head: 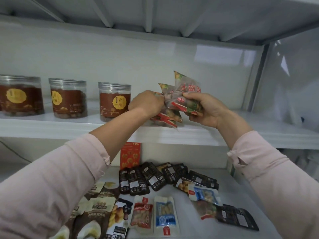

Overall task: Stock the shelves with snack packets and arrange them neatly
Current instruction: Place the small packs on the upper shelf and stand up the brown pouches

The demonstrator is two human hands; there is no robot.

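Several translucent snack packets (181,94) with red lettering and a nut picture stand bunched on the white upper shelf (189,133), corners pointing up. My left hand (146,103) grips their left side with curled fingers. My right hand (205,109) pinches the front packet at its lower right, thumb on its face. The lowest packet (170,119) touches the shelf near the front edge.
Three clear jars with brown labels (114,100) (68,98) (20,95) line the upper shelf to the left. The lower shelf (241,195) holds several loose packets: black ones (151,178), brown ones (98,204), a red box (130,156). Bare shelf lies right of my hands.
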